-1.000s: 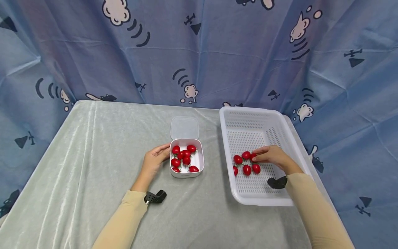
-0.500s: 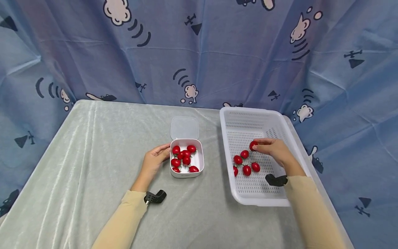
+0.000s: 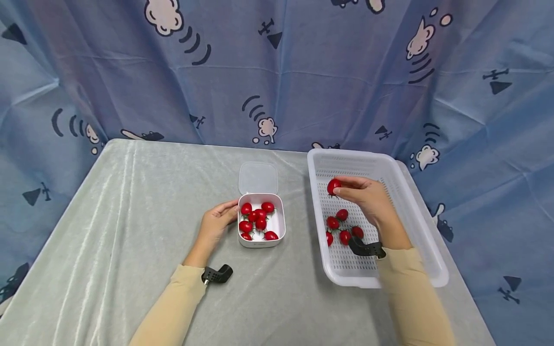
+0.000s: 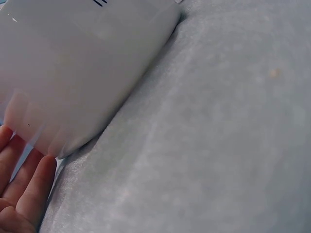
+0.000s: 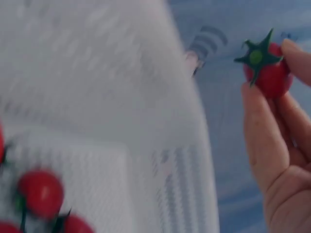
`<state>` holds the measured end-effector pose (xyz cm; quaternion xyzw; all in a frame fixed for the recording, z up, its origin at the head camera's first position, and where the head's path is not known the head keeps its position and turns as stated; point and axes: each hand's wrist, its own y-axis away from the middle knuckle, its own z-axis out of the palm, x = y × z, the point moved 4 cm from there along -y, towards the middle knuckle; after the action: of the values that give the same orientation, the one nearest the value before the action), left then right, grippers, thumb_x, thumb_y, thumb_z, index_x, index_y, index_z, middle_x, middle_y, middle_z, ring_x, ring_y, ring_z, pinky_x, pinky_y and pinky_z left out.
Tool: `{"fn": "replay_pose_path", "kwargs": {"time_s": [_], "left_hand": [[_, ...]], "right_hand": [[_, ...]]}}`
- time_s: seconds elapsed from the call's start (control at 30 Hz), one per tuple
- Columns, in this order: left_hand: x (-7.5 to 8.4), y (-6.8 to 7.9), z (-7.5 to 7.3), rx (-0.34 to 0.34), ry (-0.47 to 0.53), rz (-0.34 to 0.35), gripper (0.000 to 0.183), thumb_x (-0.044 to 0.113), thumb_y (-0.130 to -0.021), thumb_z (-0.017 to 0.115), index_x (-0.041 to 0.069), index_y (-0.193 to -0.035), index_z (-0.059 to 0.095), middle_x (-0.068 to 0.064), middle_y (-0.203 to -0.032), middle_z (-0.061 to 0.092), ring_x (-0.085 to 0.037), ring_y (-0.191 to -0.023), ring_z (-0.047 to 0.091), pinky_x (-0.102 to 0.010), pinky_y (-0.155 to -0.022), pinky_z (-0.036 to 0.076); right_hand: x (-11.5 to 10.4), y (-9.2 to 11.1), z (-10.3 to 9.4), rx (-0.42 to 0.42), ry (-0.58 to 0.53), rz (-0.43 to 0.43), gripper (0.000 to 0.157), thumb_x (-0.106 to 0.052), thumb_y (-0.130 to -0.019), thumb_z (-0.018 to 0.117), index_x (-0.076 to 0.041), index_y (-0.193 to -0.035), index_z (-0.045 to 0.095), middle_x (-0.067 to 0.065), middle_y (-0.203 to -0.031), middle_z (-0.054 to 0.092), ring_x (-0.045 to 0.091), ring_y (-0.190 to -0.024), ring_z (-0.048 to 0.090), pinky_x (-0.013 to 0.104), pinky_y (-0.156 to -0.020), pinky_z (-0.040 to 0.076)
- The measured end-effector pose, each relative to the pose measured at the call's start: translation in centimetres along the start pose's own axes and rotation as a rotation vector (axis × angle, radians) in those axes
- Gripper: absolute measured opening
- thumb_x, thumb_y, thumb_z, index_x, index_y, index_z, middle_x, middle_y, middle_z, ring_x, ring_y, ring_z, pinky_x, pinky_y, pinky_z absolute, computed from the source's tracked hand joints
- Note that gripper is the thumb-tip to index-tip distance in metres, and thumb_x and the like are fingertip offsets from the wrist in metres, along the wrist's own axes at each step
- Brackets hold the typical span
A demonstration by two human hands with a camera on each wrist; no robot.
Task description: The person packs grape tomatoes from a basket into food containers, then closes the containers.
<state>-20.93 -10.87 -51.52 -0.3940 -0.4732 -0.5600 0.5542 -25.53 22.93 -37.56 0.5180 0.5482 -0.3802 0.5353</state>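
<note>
My right hand [image 3: 365,197] pinches a red cherry tomato [image 3: 333,187] between thumb and fingers, over the white perforated basket [image 3: 317,202]. In the right wrist view that cherry tomato [image 5: 273,77] shows its green star-shaped stem end. Several more cherry tomatoes [image 3: 333,222] lie at the basket's left side. My left hand [image 3: 215,223] touches the left wall of a small white box [image 3: 258,243], its fingers straight. Fingertips [image 4: 46,165] meet the box's wall [image 4: 73,73] in the left wrist view. Several cherry tomatoes [image 3: 260,214] are inside the box.
The box's translucent lid [image 3: 258,178] is flipped back behind it. A pale grey cloth [image 3: 151,202] covers the table. Behind the table hangs a blue patterned curtain [image 3: 225,72]. The basket's raised rim [image 3: 400,283] runs beneath my right forearm.
My right hand has lifted a cherry tomato from the group in the basket and carried it up and to the left. My left hand stays at the box.
</note>
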Motion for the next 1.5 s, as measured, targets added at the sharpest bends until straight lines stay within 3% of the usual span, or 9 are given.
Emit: {"fn": "replay_pose_path", "kwargs": {"time_s": [0.2, 0.3, 0.43, 0.6, 0.83, 1.07, 1.33, 1.5], "left_hand": [[0.1, 0.0, 0.0, -0.011, -0.006, 0.016, 0.038, 0.016, -0.086, 0.067, -0.007, -0.116, 0.06, -0.027, -0.115, 0.061, -0.011, -0.089, 0.067, -0.023, -0.081, 0.054], [0.0, 0.0, 0.0, -0.016, -0.006, 0.018, 0.038, 0.015, -0.086, 0.067, -0.007, -0.116, 0.06, -0.027, -0.115, 0.06, -0.01, -0.088, 0.067, -0.023, -0.081, 0.054], [0.0, 0.1, 0.0, -0.01, -0.001, 0.022, 0.037, 0.014, -0.086, 0.066, -0.007, -0.116, 0.06, -0.027, -0.115, 0.06, -0.01, -0.088, 0.067, -0.023, -0.081, 0.054], [-0.1, 0.0, 0.1, -0.018, 0.005, 0.024, 0.037, 0.014, -0.086, 0.067, -0.007, -0.116, 0.06, -0.026, -0.115, 0.061, -0.011, -0.089, 0.067, -0.023, -0.081, 0.054], [-0.1, -0.1, 0.2, -0.014, 0.005, 0.027, 0.037, 0.015, -0.085, 0.067, -0.006, -0.115, 0.061, -0.026, -0.114, 0.062, -0.01, -0.088, 0.067, -0.023, -0.081, 0.054], [-0.1, 0.0, 0.0, -0.016, 0.0, 0.023, 0.038, 0.015, -0.086, 0.067, -0.006, -0.116, 0.06, -0.027, -0.114, 0.061, -0.008, -0.087, 0.067, -0.022, -0.081, 0.054], [-0.1, 0.0, 0.0, -0.015, -0.012, 0.013, 0.038, 0.016, -0.086, 0.067, -0.006, -0.116, 0.06, -0.027, -0.114, 0.06, -0.01, -0.087, 0.067, -0.022, -0.08, 0.054], [0.0, 0.0, -0.1, -0.018, -0.015, 0.013, 0.038, 0.016, -0.086, 0.067, -0.006, -0.116, 0.06, -0.027, -0.115, 0.06, -0.01, -0.089, 0.067, -0.021, -0.081, 0.054]], "right_hand": [[-2.2, 0.6, 2.9, 0.009, -0.064, 0.007, 0.03, -0.009, -0.077, 0.076, -0.007, -0.106, 0.069, -0.006, -0.088, 0.071, 0.009, -0.08, 0.067, 0.02, -0.077, 0.055], [-2.8, 0.7, 4.4, 0.013, -0.062, 0.0, 0.035, -0.008, -0.076, 0.076, -0.003, -0.109, 0.066, -0.006, -0.088, 0.071, 0.009, -0.08, 0.067, 0.021, -0.077, 0.055], [-3.3, 0.9, 6.4, 0.022, -0.017, -0.004, 0.042, -0.01, -0.076, 0.077, 0.001, -0.114, 0.063, -0.007, -0.089, 0.07, 0.008, -0.081, 0.066, 0.021, -0.078, 0.055], [-4.0, 1.7, 8.4, 0.059, 0.072, -0.027, 0.043, -0.015, -0.074, 0.079, -0.003, -0.113, 0.065, -0.01, -0.087, 0.07, 0.009, -0.084, 0.064, 0.02, -0.076, 0.052], [-5.1, 2.7, 10.5, 0.084, 0.048, -0.065, 0.042, -0.015, -0.072, 0.08, -0.005, -0.111, 0.067, -0.008, -0.087, 0.07, 0.014, -0.088, 0.063, 0.022, -0.075, 0.052], [-5.0, 2.7, 12.3, 0.113, -0.002, -0.054, 0.039, -0.014, -0.073, 0.079, -0.006, -0.11, 0.068, -0.005, -0.09, 0.071, 0.014, -0.095, 0.061, 0.023, -0.079, 0.052], [-3.9, 2.3, 14.3, 0.131, -0.054, -0.052, 0.035, -0.011, -0.074, 0.078, -0.005, -0.107, 0.069, 0.01, -0.1, 0.07, 0.014, -0.096, 0.062, 0.024, -0.082, 0.054], [-2.3, 1.9, 15.0, 0.155, 0.01, -0.019, 0.033, -0.014, -0.073, 0.079, -0.008, -0.105, 0.071, 0.01, -0.101, 0.07, 0.013, -0.097, 0.061, 0.023, -0.08, 0.053]]}}
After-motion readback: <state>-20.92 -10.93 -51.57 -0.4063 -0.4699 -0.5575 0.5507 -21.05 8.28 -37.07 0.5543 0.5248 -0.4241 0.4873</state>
